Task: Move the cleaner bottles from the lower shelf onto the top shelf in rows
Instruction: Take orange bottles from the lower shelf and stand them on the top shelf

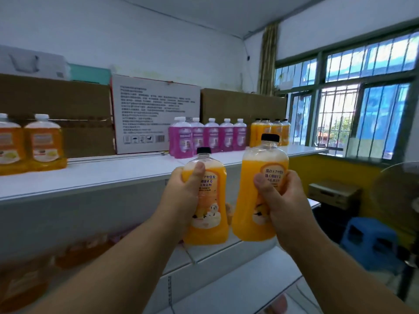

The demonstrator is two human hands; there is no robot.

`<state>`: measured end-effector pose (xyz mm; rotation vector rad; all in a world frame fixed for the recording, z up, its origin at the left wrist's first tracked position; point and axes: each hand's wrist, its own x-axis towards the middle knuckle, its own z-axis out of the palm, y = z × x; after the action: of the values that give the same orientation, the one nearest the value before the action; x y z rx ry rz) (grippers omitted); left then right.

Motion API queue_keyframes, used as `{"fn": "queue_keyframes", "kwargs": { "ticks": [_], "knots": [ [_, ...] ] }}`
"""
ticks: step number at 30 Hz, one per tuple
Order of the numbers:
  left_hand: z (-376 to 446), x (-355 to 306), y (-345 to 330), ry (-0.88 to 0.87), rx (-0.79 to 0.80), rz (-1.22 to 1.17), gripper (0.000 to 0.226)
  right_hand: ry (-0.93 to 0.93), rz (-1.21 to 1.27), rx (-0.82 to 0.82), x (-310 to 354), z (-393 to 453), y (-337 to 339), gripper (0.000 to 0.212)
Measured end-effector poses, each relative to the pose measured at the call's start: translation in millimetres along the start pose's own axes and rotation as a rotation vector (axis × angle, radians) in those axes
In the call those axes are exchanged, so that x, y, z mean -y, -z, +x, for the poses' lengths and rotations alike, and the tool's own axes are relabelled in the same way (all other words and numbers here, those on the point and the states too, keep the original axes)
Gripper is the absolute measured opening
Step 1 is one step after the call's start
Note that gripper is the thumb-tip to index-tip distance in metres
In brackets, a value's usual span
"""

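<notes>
Both hands are nearest to me, and each one is holding an orange cleaner bottle with a black cap. My left hand [184,189] is wrapping around the left bottle [207,200], the thumb pressing on its shoulder and the other fingers hidden behind it. My right hand [281,200] is gripping the right bottle [258,191] around its middle, the thumb lying across the label. Both bottles are standing upright in the air, just in front of the edge of the top shelf [102,175], the right one a little higher.

I am judging them rather heavy, because they are almost full of liquid. The smooth plastic could be slippery and may give a little under pressure, so holding around the body seems safer than holding the cap.

On the shelf, pink bottles [208,137] and orange bottles [271,131] are already standing in rows before the cardboard boxes [242,105].
</notes>
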<state>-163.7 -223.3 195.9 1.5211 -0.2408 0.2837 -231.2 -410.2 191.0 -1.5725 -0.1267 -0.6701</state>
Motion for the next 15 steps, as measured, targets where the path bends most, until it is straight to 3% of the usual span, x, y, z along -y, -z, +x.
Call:
{"fn": "queue_keyframes", "kwargs": {
  "ticks": [6,11,15],
  "knots": [
    [76,1,-87,0.03,0.152,0.008,0.052,0.064,-0.035,-0.096,-34,79,47,0.064],
    [140,4,-170,-0.005,0.295,-0.031,0.08,0.096,-0.129,-0.215,-48,141,99,0.066],
    [174,11,-248,-0.04,0.37,-0.012,0.082,0.109,-0.194,-0.296,-56,185,156,0.076]
  ]
}}
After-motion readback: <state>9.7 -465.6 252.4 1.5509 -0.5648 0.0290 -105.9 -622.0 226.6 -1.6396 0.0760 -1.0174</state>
